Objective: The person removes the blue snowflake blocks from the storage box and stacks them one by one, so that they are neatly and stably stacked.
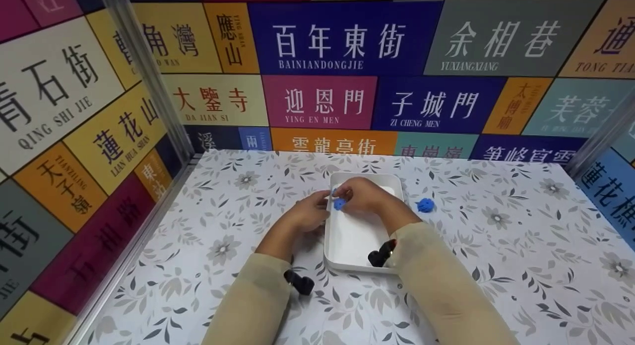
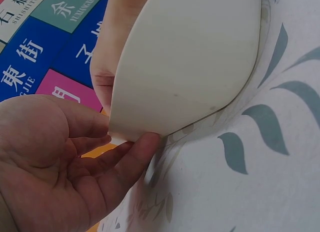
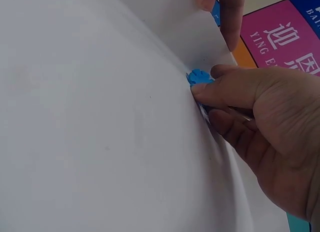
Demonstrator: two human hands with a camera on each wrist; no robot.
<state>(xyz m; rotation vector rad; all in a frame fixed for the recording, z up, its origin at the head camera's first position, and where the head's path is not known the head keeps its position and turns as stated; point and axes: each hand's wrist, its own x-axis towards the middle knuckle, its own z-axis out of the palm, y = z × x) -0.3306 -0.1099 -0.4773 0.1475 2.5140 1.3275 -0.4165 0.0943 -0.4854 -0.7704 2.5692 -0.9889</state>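
A white rectangular tray (image 1: 364,241) stands on the table. My left hand (image 1: 311,212) is at its left wall; in the left wrist view, the fingertips of the left hand (image 2: 95,167) grip the wall near the rim. Inside the tray, against that same wall, my right hand (image 1: 364,195) pinches a small blue lobed piece (image 3: 200,76) between thumb and fingers. In the head view the blue piece (image 1: 339,204) shows beside the right fingertips, partly covered. Another blue knobbly lump (image 1: 425,205) lies on the table, just right of the tray.
White cloth with grey leaves and flowers covers the table (image 1: 496,265). Panels with printed signs (image 1: 342,37) rise behind it and at both sides. Small black devices (image 1: 300,283) sit at both sleeve cuffs, the right one above the tray's near end.
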